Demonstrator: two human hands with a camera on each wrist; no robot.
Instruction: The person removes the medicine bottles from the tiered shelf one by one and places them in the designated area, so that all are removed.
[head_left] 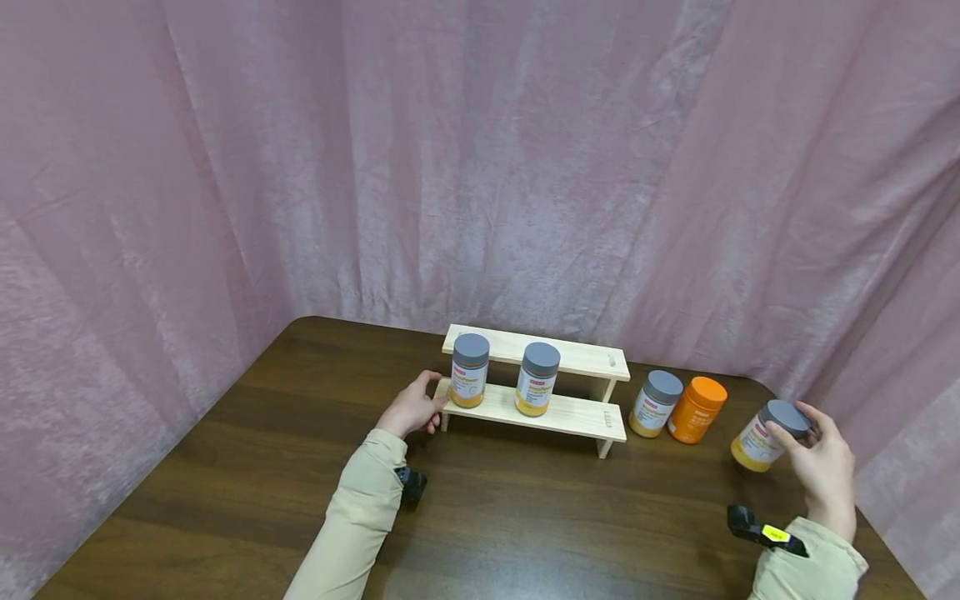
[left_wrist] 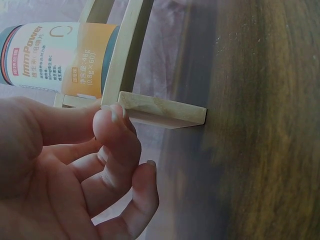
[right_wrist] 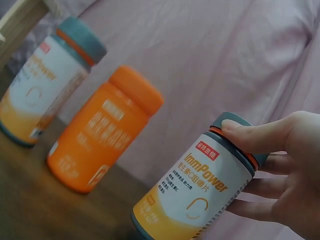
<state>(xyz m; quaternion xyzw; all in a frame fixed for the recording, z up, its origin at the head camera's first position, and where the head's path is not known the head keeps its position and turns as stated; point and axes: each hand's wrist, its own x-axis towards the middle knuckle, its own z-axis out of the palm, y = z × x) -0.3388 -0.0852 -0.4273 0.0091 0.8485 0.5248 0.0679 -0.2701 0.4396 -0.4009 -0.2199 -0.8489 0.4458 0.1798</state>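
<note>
My left hand [head_left: 411,407] pinches the left end of the lower board of a two-step wooden shelf [head_left: 573,412], thumb and forefinger at the corner in the left wrist view. Two supplement bottles with grey lids, a left one [head_left: 468,372] and a right one [head_left: 537,381], stand upright on that lower step. Far to the right, my right hand [head_left: 821,467] grips another grey-lidded supplement bottle [right_wrist: 192,185] by its lid, thumb on the near side and fingers behind. Whether that bottle's base touches the table I cannot tell.
Between the shelf and my right hand, a grey-lidded bottle [head_left: 655,406] and an all-orange bottle [head_left: 697,411] stand side by side on the dark wooden table [head_left: 525,517]. A pink curtain [head_left: 495,167] hangs behind the table and along its sides. The shelf's upper step [head_left: 577,357] holds no bottles.
</note>
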